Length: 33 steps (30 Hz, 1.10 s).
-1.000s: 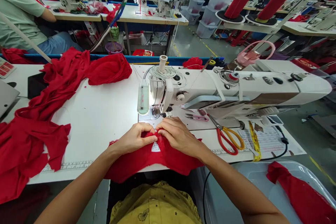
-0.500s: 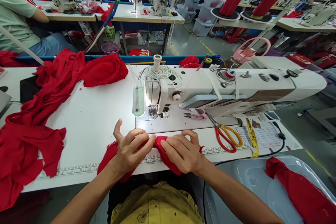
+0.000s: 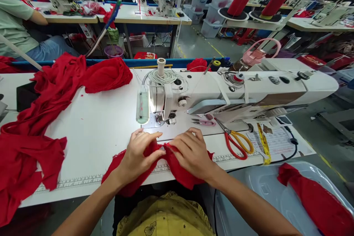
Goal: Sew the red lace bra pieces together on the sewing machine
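Red fabric in hand, right in front of the sewing machine

So the red fabric piece (image 3: 181,173) is at the near edge of the white sewing table (image 3: 96,118), just on the near side of the sewing machine (image 3: 210,88), and part of it hangs over the edge. The right hand (image 3: 192,153) has its fingers closed on the cloth around the middle. The left hand (image 3: 142,155) is over the left part, thumb and index finger spread wide with a gap between them; can't tell if its other fingers grip anything. A printed ruler strip (image 3: 80,182) runs along the near edge, and some of it shows between the two hands.

Right of the hands there's a pair of scissors (image 3: 235,142) with one red and one yellow handle, and the thread snips (image 3: 204,122) lie a bit farther off to their left. Yellow measuring tape (image 3: 264,143) is on a printed sheet (image 3: 279,143) farther right. Big heap of red cloth (image 3: 52,107) on the left side, and another red piece (image 3: 318,202) in the plastic bin (image 3: 257,195) at near right.
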Tool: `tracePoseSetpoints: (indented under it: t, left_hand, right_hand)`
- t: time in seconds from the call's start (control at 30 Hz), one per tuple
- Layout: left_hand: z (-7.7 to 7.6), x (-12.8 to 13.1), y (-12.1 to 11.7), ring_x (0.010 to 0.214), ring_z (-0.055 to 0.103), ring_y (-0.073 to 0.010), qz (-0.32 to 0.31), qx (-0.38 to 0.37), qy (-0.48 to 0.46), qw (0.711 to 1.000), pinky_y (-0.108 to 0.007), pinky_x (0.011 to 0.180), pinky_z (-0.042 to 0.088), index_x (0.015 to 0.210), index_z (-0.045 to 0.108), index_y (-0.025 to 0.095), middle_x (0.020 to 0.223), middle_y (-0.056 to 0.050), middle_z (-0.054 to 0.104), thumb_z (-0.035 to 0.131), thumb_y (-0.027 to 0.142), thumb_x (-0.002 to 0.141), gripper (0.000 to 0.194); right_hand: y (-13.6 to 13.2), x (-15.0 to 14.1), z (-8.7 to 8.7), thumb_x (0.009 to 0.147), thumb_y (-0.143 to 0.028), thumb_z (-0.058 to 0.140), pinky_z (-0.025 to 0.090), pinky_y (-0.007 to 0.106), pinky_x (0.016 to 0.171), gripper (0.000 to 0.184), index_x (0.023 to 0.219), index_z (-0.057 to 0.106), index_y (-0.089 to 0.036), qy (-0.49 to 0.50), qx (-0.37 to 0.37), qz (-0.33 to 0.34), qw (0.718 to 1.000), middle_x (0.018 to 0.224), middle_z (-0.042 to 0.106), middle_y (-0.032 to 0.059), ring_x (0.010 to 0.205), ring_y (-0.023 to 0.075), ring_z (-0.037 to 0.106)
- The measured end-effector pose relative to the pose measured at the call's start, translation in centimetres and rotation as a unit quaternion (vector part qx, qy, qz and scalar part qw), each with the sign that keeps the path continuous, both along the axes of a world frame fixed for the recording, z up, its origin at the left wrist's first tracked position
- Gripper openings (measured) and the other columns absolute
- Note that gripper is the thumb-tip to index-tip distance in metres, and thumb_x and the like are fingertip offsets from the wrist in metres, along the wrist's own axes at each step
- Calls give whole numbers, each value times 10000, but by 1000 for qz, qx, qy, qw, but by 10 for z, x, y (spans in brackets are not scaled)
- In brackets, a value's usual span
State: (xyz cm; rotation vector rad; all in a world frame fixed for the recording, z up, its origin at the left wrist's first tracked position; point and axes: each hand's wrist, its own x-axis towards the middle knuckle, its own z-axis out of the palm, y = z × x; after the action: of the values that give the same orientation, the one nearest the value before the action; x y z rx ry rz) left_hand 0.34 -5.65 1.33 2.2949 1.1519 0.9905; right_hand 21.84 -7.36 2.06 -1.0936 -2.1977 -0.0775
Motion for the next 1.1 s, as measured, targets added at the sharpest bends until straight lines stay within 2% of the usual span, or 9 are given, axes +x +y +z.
tracePoseSetpoints:
  t: [0.1,0.17,0.5,0.63,0.73,0.87,0.97,1.03,1.1]
  left_hand:
    - [9,-4,8,899,647,-180,-30,-236,-62,969,-308,832,488,995,682,207,961,-23,713,619,327,917,156]
    - [16,-6,11,876,635,-176,-42,-329,-88,939,-286,804,474,899,685,194,919,-19,703,573,347,929,192]
    - [21,-11,13,736,531,-148,-81,-485,-144,859,-257,667,418,841,637,157,804,-7,612,552,466,909,327]
    - [21,-9,13,783,550,-161,-78,-444,-92,888,-265,697,430,869,639,175,837,-6,627,567,417,902,254]
    - [19,-7,10,681,500,-137,-40,-339,-18,940,-254,617,387,777,584,187,736,20,574,579,348,904,205]
    - [29,-16,6,604,442,-129,41,14,66,997,-277,597,345,794,616,192,678,24,527,537,176,932,160]
    - [46,-28,2,644,482,-144,137,271,19,952,-300,643,365,915,701,238,699,18,567,662,104,849,154]
    - [53,-33,-2,717,533,-155,168,258,-107,945,-295,652,397,958,712,257,784,0,597,704,109,825,199]
    - [50,-35,-8,746,563,-156,133,96,-271,948,-278,629,429,955,696,255,840,-12,597,668,167,876,121]
  right_hand:
    - [9,1,3,965,-183,555,387,335,835,101,990,651,-203,45,-136,23,989,853,678,21,804,167,590]
    - [14,1,4,962,-236,599,401,323,836,180,1133,647,-212,62,-203,51,976,915,685,28,874,178,602]
    - [31,-7,12,915,-170,570,411,256,718,113,853,662,-193,144,-426,130,884,806,640,-15,750,133,564]
    - [33,-8,15,903,-173,551,390,241,675,113,848,648,-196,132,-458,129,870,785,618,-25,721,126,537]
    - [32,-5,19,919,-204,549,364,244,661,110,855,638,-197,94,-453,102,881,790,627,-24,720,127,532]
    - [18,-6,37,945,-282,565,287,255,590,229,732,540,-201,-3,-415,42,909,669,554,-42,628,121,465]
    - [-6,-27,60,1005,-277,467,327,264,595,237,797,554,-204,19,-304,61,950,721,596,-7,650,135,501]
    - [-23,-49,74,1030,-325,422,400,278,664,252,916,602,-192,23,-204,192,960,825,665,47,741,164,566]
    - [-34,-69,83,1025,-376,467,448,277,749,255,1038,626,-177,-20,-152,359,921,894,710,54,813,174,614]
